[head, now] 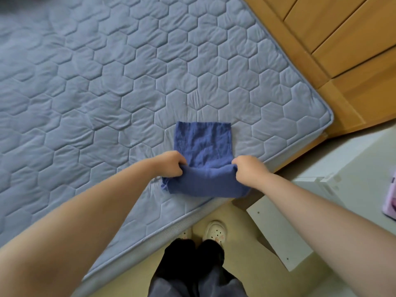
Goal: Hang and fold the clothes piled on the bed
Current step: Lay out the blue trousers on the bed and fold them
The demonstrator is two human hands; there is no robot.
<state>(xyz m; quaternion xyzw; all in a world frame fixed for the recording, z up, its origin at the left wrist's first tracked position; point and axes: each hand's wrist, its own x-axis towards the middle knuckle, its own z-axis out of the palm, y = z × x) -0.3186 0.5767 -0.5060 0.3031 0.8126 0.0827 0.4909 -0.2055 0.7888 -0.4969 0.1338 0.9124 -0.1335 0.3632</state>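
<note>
Item: blue garment (203, 144), partly folded, lying on the quilted grey-blue mattress (107, 82) near its 5 o'clock corner; the far half lies flat, while the near part is lifted into a rolled fold whose lower edge reaches the mattress's near edge. Left hand (169, 165): fingers curled tight round the fold's left end, at 9 o'clock of the garment. Right hand (248, 170): fingers curled likewise round the fold's right end, at 3 o'clock. Both forearms bare, reaching in from 7 and 4 o'clock. Mattress surface: hexagon stitching, wide bare expanse running from the garment toward 9, 11 and 12 o'clock; piped edge runs diagonally from 7 o'clock to the rounded corner at 3 o'clock. Wooden bed frame (321, 50): borders the mattress from 1 to 3 o'clock. White cabinet (342, 159): stands just beside the mattress corner at 4 o'clock, its white panel (278, 232) angled out over the floor. Floor strip (235, 264): narrow, at 6 o'clock, occupied by dark trouser legs (192, 271) and a white clog (215, 231).
</note>
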